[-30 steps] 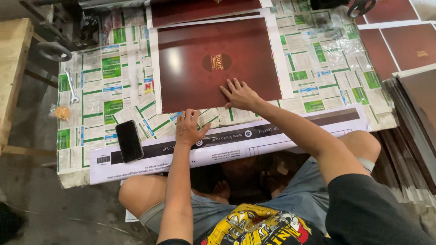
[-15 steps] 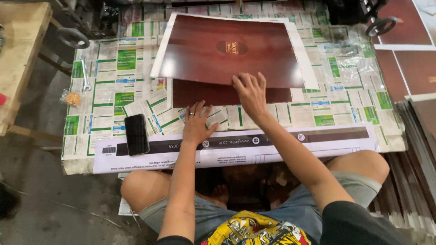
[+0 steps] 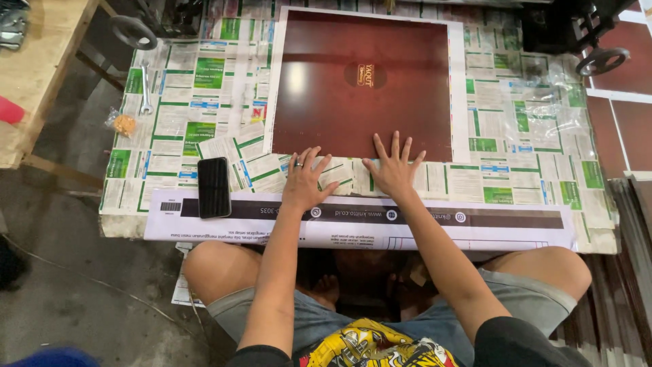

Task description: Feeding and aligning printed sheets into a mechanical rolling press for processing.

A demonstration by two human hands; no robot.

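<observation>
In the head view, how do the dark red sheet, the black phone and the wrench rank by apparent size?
1. dark red sheet, by far the largest.
2. black phone.
3. wrench, similar length to the phone but much thinner.

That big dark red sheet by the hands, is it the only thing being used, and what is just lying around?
In use:
dark red sheet, fingertips at its near edge
left hand, flat on the table
right hand, flat on the table

Just lying about:
black phone
wrench
small bag with something orange
</observation>
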